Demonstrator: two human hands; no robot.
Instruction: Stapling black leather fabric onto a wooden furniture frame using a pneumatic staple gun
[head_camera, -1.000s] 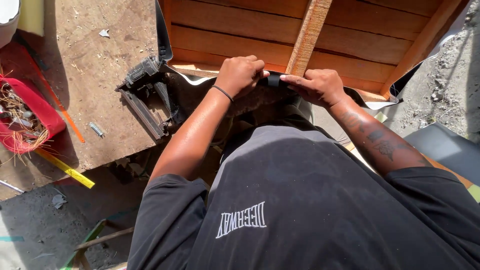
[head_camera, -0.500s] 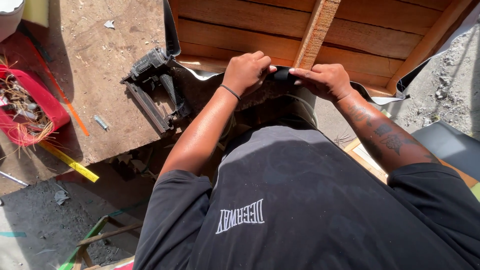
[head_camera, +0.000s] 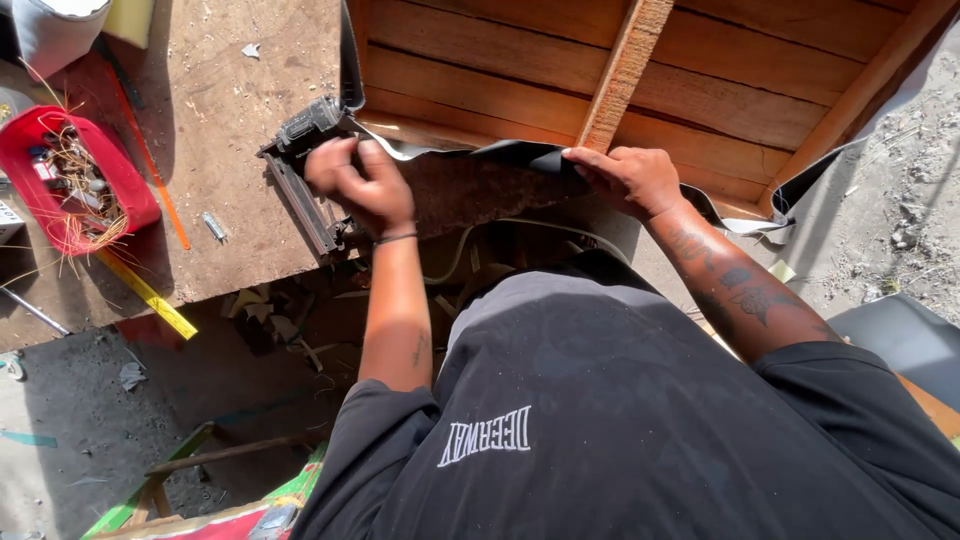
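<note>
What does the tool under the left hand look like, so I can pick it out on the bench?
Start at the worn brown workbench and go to its front part, beside the corner of the wooden frame. The staple gun lies there with the left hand on it. It is dark grey metal with a long straight rail, unlike the red tray and the yellow strip to its left.

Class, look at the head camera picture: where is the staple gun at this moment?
The staple gun lies left of centre on the worn workbench, under the left hand, beside the wooden frame's left corner.
</note>
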